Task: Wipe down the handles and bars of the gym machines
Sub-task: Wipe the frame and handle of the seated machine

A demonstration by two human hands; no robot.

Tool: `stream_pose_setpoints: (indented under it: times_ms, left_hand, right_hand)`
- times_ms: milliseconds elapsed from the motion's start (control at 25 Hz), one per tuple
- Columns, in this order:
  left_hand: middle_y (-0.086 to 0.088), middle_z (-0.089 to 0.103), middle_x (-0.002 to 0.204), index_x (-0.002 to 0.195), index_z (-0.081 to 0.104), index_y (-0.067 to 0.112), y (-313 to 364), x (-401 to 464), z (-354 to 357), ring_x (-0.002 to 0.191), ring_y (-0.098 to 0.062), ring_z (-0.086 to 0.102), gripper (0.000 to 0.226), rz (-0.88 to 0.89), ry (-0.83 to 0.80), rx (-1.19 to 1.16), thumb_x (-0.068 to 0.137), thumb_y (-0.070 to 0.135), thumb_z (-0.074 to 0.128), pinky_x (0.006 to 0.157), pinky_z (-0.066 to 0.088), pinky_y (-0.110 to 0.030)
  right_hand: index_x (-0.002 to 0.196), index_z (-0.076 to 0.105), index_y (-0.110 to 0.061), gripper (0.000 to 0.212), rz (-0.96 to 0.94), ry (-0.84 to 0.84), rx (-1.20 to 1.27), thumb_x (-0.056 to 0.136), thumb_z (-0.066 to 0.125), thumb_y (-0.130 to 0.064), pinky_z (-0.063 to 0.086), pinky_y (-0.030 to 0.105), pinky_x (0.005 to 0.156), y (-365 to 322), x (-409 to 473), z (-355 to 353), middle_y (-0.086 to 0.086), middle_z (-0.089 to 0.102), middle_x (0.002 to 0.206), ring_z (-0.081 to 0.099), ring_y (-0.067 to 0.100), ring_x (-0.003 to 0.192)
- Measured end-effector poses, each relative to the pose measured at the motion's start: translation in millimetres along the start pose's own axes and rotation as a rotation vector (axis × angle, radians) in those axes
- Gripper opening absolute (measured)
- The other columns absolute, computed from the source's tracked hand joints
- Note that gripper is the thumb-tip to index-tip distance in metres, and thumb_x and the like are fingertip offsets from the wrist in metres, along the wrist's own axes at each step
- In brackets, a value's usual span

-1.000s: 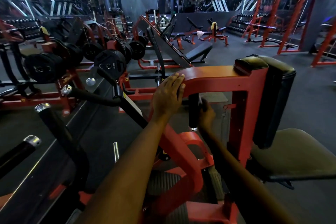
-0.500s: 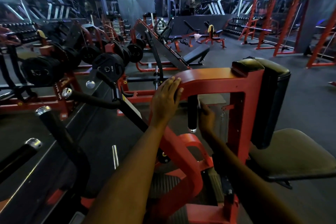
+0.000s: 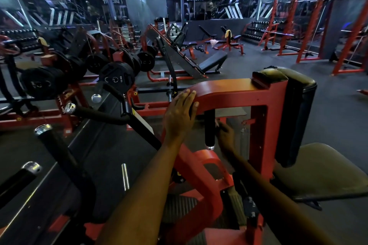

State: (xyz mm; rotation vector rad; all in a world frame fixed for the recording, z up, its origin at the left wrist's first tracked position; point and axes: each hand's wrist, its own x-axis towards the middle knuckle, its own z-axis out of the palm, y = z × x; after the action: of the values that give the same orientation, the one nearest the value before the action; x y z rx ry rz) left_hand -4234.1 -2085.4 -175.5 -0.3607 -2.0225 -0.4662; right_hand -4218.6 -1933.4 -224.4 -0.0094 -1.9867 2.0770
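Far left: round black weight plates (image 3: 117, 79) are sitting on red racks, and long black padded bars with shiny silver ends (image 3: 59, 153) are pointing up toward you.
Your left hand (image 3: 180, 113): you are laying it flat on the curved top of the big red metal frame (image 3: 235, 91), fingers straight.
Handle: the short black padded handle with a silver tip (image 3: 209, 128) is hanging down under that red top, between your two hands.
Your right hand (image 3: 226, 136): you are holding it just beside the handle. It is dark and blurry, so I cannot tell if it is gripping anything.
Right: a dark back pad (image 3: 296, 113) is standing upright, and an olive seat cushion (image 3: 322, 171) is lying below it.
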Motion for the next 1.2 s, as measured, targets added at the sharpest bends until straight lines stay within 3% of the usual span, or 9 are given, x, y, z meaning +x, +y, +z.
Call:
stream_pose_setpoints:
  times_ms: [160, 280, 440, 560, 720, 840, 960, 1120, 1200]
  left_hand:
    - [-0.011, 0.060, 0.130, 0.129, 0.058, 0.011, -1, -2, 3, 0.117, -0.028, 0.060, 0.050, 0.008, 0.015, 0.001, 0.104, 0.041, 0.027, 0.087, 0.055, -0.040]
    - [-0.011, 0.060, 0.131, 0.129, 0.058, 0.011, -1, -2, 3, 0.118, -0.028, 0.059, 0.051, 0.000, 0.014, 0.000, 0.104, 0.042, 0.026, 0.088, 0.055, -0.040]
    - [-0.012, 0.060, 0.130, 0.129, 0.058, 0.010, 0, -2, 1, 0.117, -0.029, 0.059, 0.052, 0.007, 0.018, 0.003, 0.104, 0.042, 0.026, 0.087, 0.054, -0.040]
    - [-0.013, 0.061, 0.129, 0.128, 0.059, 0.010, 0, -2, 1, 0.116, -0.030, 0.060, 0.047, 0.006, 0.018, 0.010, 0.103, 0.038, 0.031, 0.085, 0.056, -0.041]
    - [-0.012, 0.060, 0.131, 0.129, 0.058, 0.010, 0, -3, 1, 0.117, -0.028, 0.060, 0.043, 0.006, 0.005, 0.003, 0.102, 0.035, 0.036, 0.085, 0.056, -0.041]
    - [-0.011, 0.060, 0.131, 0.129, 0.058, 0.011, -1, -1, 1, 0.117, -0.028, 0.060, 0.042, 0.009, 0.016, 0.000, 0.102, 0.035, 0.036, 0.085, 0.056, -0.041]
    - [-0.011, 0.061, 0.130, 0.128, 0.059, 0.010, 0, -3, 0, 0.115, -0.028, 0.061, 0.041, 0.019, 0.018, 0.002, 0.102, 0.034, 0.038, 0.084, 0.056, -0.041]
    - [-0.011, 0.061, 0.129, 0.127, 0.060, 0.009, 0, 0, -1, 0.114, -0.029, 0.061, 0.039, 0.016, 0.010, -0.010, 0.101, 0.031, 0.040, 0.082, 0.057, -0.041]
    - [-0.011, 0.061, 0.129, 0.127, 0.060, 0.009, -1, -2, 0, 0.116, -0.028, 0.060, 0.039, 0.015, 0.013, 0.000, 0.101, 0.031, 0.040, 0.083, 0.056, -0.041]
  right_hand:
    - [0.093, 0.061, 0.007, 0.023, 0.174, -0.171, -0.183, 0.090, 0.040, 0.016, 0.038, 0.010, 0.041, 4, 15, -16, 0.004, 0.051, 0.070, 0.054, 0.008, 0.048]
    - [0.079, 0.056, -0.004, 0.025, 0.117, -0.111, -0.012, 0.090, 0.038, 0.009, 0.038, 0.024, 0.052, -38, 43, -9, 0.009, 0.049, 0.070, 0.047, 0.017, 0.059]
    - [0.095, 0.065, -0.001, 0.022, 0.062, -0.074, -0.067, 0.094, 0.044, 0.004, 0.050, 0.023, 0.072, -13, 24, -1, 0.011, 0.066, 0.092, 0.061, 0.017, 0.082]
    - [0.076, 0.064, 0.001, 0.026, 0.134, -0.188, -0.373, 0.093, 0.046, 0.006, 0.047, 0.017, 0.055, 8, 4, -15, 0.008, 0.069, 0.071, 0.063, 0.013, 0.066]
    - [0.111, 0.061, 0.000, 0.026, -0.285, 0.254, -0.435, 0.088, 0.049, 0.004, 0.044, 0.026, 0.085, -11, 11, -6, 0.013, 0.052, 0.119, 0.054, 0.021, 0.104]
    - [0.114, 0.057, 0.001, 0.031, -0.309, 0.155, -0.176, 0.087, 0.045, 0.012, 0.044, 0.036, 0.097, -31, 7, 19, 0.011, 0.056, 0.110, 0.054, 0.026, 0.106]
    - [0.115, 0.060, 0.000, 0.028, -0.267, 0.149, -0.287, 0.090, 0.048, 0.006, 0.041, 0.019, 0.083, -23, 2, 17, 0.005, 0.060, 0.101, 0.053, 0.015, 0.095]
    - [0.102, 0.066, 0.003, 0.031, -0.418, -0.149, -0.879, 0.077, 0.052, 0.013, 0.047, 0.031, 0.060, 10, -3, -14, 0.019, 0.068, 0.094, 0.066, 0.033, 0.081]
    - [0.102, 0.066, 0.005, 0.047, -0.704, -0.169, -1.124, 0.058, 0.067, 0.019, 0.051, 0.031, 0.054, 5, 4, -26, 0.021, 0.066, 0.096, 0.067, 0.037, 0.078]
